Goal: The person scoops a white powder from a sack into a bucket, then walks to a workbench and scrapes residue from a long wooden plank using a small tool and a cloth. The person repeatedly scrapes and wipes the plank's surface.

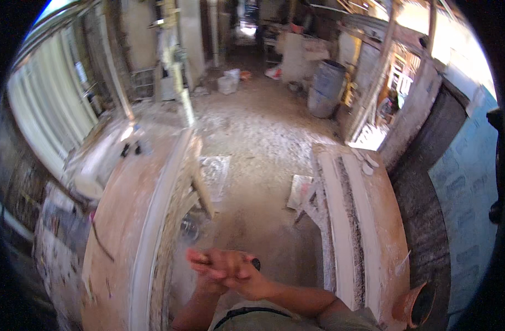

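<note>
Pressed the left hand and the right hand together, with fingers overlapping, low in the middle of the view. Could not tell, for the blur, whether gripping or merely laid one against the other. Noticed a small dark round item at the right edge of the hands; could not tell whether held or only just behind. Saw pale clothing below, with a dark band across it.

Stood between two long workbenches. Found a long white strip along the inner edge of the left workbench, with a thin dark stick farther left. Saw pale strips on either side of a rough dark one on the right workbench, near an orange-brown vessel.

Made out a clear round container on the dusty floor, and, well beyond, a white bucket and a blue barrel.
</note>
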`<state>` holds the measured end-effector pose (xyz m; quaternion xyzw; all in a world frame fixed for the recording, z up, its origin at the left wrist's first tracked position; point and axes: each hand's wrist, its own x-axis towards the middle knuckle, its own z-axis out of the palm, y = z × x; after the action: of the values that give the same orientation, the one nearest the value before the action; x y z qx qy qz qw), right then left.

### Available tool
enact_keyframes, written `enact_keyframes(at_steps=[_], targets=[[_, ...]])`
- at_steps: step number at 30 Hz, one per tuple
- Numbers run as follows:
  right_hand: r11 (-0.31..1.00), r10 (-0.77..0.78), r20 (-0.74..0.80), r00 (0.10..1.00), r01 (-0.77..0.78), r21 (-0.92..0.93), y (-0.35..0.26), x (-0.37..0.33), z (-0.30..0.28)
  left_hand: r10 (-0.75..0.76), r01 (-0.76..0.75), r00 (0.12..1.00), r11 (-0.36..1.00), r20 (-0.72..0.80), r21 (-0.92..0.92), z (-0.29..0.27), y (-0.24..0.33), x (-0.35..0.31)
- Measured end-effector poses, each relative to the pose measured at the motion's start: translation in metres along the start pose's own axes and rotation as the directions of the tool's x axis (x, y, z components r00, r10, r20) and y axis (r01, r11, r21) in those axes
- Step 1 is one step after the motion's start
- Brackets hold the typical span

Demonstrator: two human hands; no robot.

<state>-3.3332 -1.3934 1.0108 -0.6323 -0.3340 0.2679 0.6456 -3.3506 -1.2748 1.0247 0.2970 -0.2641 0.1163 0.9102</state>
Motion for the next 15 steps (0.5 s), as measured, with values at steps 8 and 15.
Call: enact_keyframes(at_steps=[8, 15], targets=[[0.974, -0.123, -0.424, 0.897, 0.028, -0.224, 0.032, 0.129, -0.150, -0.258, 0.025, 0.835, 0.900, -0.487, -0.435, -0.134, -0.059, 0.161], [0.760, -0.369, -0.422, 0.828, 0.008, -0.650, 0.056, 0.163, -0.221, -0.281, 0.227, 0.891, 0.956, -0.356, -0.187, -0.184, -0.170, 0.192]])
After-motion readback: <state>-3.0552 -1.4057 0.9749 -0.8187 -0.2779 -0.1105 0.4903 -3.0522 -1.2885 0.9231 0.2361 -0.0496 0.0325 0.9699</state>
